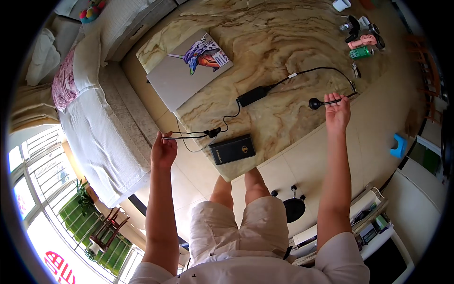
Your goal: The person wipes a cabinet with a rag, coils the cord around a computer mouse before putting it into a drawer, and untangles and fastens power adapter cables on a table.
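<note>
My left hand is closed at the table's left edge, pinching a thin black charger cable that is doubled into a loop. A bundled black part of this cable lies beside it. My right hand is closed round a black power cord, palm up, beyond the table's right edge. The cord's round black plug sticks out to the left of the fingers. Between both hands, the black power adapter rests on the marble table. A closed grey laptop with a colourful sticker lies further up.
A black book-like case lies at the table's near corner. At the far right are a green can, a pink handheld fan and a white cup. A sofa stands left; a blue stool is right.
</note>
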The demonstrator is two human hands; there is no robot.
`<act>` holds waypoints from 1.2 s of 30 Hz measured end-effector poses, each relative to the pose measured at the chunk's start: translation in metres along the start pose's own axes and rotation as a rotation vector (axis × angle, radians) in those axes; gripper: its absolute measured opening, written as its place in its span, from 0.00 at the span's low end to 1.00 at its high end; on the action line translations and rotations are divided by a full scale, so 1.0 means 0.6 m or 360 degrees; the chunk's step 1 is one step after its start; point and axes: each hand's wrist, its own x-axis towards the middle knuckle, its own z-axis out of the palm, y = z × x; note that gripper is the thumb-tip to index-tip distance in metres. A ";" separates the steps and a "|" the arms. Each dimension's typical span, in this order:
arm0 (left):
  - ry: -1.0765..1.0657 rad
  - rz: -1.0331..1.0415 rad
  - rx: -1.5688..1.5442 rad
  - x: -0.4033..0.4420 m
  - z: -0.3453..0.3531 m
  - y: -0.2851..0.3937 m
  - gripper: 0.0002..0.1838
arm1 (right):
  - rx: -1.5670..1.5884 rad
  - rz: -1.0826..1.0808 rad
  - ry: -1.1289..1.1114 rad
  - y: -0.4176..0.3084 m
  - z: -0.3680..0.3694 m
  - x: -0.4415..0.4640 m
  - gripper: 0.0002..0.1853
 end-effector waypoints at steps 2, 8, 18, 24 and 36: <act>-0.0008 0.0078 -0.0102 0.005 0.002 -0.004 0.12 | 0.0015 0.0077 0.0075 0.035 -0.002 0.019 0.09; -0.0044 0.0273 -0.0246 0.029 0.038 -0.041 0.18 | 0.0033 0.0264 0.0513 0.093 -0.070 0.056 0.14; 0.0135 0.0607 0.2341 0.082 -0.017 -0.194 0.27 | -0.0545 0.0654 0.0440 0.123 -0.113 0.075 0.14; 0.0263 0.0805 0.3082 0.127 -0.035 -0.221 0.26 | -0.2392 0.0088 0.0322 0.147 -0.103 0.075 0.17; -0.0045 0.0665 0.2628 0.056 0.023 -0.199 0.11 | -0.2925 -0.0956 -0.1664 0.337 0.145 -0.129 0.30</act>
